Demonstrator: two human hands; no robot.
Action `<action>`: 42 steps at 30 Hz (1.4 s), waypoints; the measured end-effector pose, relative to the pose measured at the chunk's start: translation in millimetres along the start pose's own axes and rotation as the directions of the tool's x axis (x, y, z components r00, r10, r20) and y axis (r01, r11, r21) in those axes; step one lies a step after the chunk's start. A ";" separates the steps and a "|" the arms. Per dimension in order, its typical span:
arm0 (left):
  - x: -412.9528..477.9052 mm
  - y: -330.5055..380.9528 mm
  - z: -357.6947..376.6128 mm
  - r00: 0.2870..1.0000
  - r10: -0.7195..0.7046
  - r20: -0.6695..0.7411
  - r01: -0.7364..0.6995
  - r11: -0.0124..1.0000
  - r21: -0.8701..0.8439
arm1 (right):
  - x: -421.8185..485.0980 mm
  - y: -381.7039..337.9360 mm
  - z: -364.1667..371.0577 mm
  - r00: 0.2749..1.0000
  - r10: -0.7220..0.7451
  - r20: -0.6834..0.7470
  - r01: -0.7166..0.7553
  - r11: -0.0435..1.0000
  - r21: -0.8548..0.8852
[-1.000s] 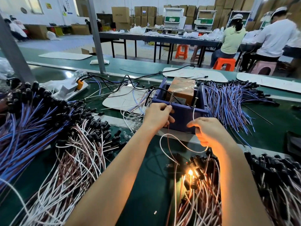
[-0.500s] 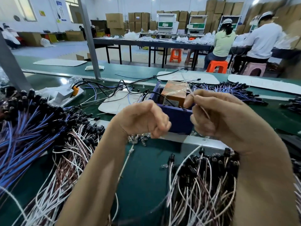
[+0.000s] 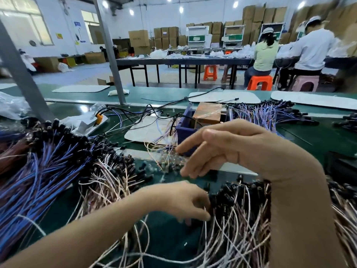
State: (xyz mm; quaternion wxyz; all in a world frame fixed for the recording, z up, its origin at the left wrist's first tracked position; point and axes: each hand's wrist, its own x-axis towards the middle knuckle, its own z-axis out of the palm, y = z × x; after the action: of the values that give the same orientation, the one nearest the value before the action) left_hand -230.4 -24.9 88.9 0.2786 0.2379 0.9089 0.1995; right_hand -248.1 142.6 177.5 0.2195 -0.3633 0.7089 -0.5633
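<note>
My left hand [image 3: 179, 200] reaches low over the green bench, fingertips curled down among the black caps of a pile of white and pink wires [image 3: 237, 219]. Motion blur hides whether it pinches one. My right hand [image 3: 222, 149] hovers higher, fingers spread and pointing left, holding nothing. Behind it sits a dark blue box [image 3: 184, 128] with a brown carton [image 3: 208, 112] inside. A small heap of clear bulbs with thin leads [image 3: 170, 161] lies just below the right fingertips.
A big bundle of blue wires with black caps [image 3: 42, 171] fills the left, and another blue bundle [image 3: 270, 113] lies at the right rear. A grey post [image 3: 110, 55] stands behind. White pads [image 3: 224, 96] lie on the conveyor. Two people sit at a far table.
Both hands were raised together in front of the blue box, curled on a thin wire. The left has dropped to the near wire pile and the right has opened its fingers.
</note>
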 end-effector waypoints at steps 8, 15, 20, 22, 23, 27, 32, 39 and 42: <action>-30.4 -96.5 -13.4 0.643 -0.356 -0.679 0.641 0.735 0.221 | 8.5 3.7 7.0 0.992 0.123 -0.035 -0.126 0.988 -0.094; -38.8 -137.1 -41.4 0.553 -0.494 -0.671 0.811 0.504 0.297 | 29.9 24.0 17.7 0.957 0.281 -0.069 -0.289 0.940 -0.182; -33.4 -134.4 -58.8 0.620 -0.586 -0.521 0.767 0.591 0.249 | 35.7 30.3 19.6 0.956 0.291 -0.037 -0.292 0.939 -0.179; -34.5 -135.1 -66.6 0.639 -0.611 -0.467 0.740 0.654 0.158 | 37.3 32.0 20.0 0.956 0.292 -0.040 -0.294 0.936 -0.191; -35.2 -135.7 -69.5 0.641 -0.603 -0.475 0.730 0.671 0.132 | 37.7 32.6 19.8 0.955 0.293 -0.038 -0.295 0.936 -0.190; -34.9 -135.6 -74.4 0.585 -0.549 -0.598 0.716 0.695 0.063 | 40.0 37.2 17.2 0.955 0.295 -0.029 -0.296 0.941 -0.162; -37.5 -132.0 -78.2 0.548 -0.529 -0.648 0.731 0.680 0.063 | 49.1 46.0 23.9 0.941 0.337 -0.001 -0.333 0.928 -0.170; -42.3 -136.6 -90.1 0.619 -0.553 -0.557 0.650 0.759 -0.032 | 54.5 48.9 28.8 0.939 0.340 0.049 -0.326 0.928 -0.179; -42.2 -143.2 -86.6 0.634 -0.583 -0.509 0.653 0.756 -0.052 | 54.3 49.2 28.3 0.942 0.331 0.044 -0.319 0.931 -0.176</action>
State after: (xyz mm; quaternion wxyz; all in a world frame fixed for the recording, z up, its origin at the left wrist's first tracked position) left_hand -297.6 -183.4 101.6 0.0702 -0.1293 0.9856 0.0831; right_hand -275.6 88.1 128.1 0.3043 -0.2782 0.7955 -0.4442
